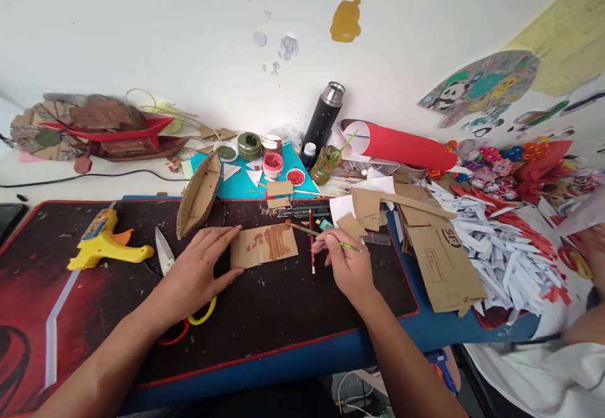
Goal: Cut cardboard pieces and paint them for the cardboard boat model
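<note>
A small rectangle of cardboard, partly covered in streaky brown paint, lies on the dark mat. My left hand steadies its left end, fingertips at the top corner and thumb at the bottom one. Pinched in my right hand is a thin paintbrush with a green handle; its tip touches the cardboard's upper right corner. A red pencil lies under the brush beside the cardboard. Scissors with red and yellow handles are partly hidden beneath my left hand. A boat-shaped cardboard shell stands behind that hand.
A yellow glue gun lies at left. Behind are open paint jars, a red paint pot and a black thermos. Cardboard sheets and a heap of white paper strips fill the right. Another person's arm shows there.
</note>
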Motion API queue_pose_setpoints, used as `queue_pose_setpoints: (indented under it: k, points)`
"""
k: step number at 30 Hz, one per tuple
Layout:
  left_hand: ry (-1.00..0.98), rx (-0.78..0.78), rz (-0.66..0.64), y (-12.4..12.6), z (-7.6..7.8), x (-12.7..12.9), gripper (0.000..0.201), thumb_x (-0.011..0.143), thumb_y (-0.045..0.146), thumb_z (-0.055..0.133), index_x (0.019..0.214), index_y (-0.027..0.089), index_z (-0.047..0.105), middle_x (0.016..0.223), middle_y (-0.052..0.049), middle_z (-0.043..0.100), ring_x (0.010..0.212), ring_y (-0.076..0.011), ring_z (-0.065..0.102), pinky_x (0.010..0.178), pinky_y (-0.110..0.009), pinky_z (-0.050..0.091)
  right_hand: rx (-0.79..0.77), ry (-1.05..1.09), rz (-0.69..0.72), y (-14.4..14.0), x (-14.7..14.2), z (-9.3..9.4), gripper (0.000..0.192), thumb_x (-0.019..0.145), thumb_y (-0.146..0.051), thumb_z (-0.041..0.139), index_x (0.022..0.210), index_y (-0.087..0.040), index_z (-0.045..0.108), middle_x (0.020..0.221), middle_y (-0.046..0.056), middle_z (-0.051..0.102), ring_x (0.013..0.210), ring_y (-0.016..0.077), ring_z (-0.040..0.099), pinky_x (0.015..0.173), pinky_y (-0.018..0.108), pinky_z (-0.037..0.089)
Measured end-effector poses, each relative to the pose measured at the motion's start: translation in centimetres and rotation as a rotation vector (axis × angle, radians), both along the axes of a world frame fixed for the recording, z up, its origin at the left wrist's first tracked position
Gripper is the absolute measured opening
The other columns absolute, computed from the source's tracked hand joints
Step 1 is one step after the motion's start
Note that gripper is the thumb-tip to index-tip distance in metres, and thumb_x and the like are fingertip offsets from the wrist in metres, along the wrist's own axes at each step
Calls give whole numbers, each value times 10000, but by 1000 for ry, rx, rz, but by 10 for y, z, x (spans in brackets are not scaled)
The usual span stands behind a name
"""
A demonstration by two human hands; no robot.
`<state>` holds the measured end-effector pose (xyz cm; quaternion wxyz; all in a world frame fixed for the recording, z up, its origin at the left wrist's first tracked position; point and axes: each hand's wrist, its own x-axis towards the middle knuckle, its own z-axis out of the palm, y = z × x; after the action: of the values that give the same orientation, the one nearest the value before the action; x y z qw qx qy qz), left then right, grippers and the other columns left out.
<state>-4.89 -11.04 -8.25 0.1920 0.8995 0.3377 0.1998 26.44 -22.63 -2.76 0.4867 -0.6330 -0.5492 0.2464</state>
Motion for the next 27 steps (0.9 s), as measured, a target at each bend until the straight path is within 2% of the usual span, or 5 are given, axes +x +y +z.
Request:
queue_pose_setpoints:
  k: [8,17,27]
  points:
    - [6,-12,3,0,2,0,728,1027,532,647,1664,223,478,1489,-160,682,1373,-388,618,1171,-586,532,-2,-59,2,1,-2,3,423,1171,-521,490,1005,-258,776,878,66,829,740,227,804,577,309,632]
    - [-7,4,-4,0,-1,0,717,1031,532,640,1662,235,471,1490,-159,677,1355,-387,626,1169,-592,527,-6,-23,-21,-9,0,2,426,1163,-541,509,1000,-257,781,845,65,832,696,227,788,545,308,612]
    - [16,25,-11,0,0,0,698,1055,544,610,1654,221,458,1483,-165,666,1359,-385,614,1170,-584,522,11,-4,-20,2,-3,-2,407,1172,-504,500,1014,-250,775,877,76,814,781,242,829,551,299,619]
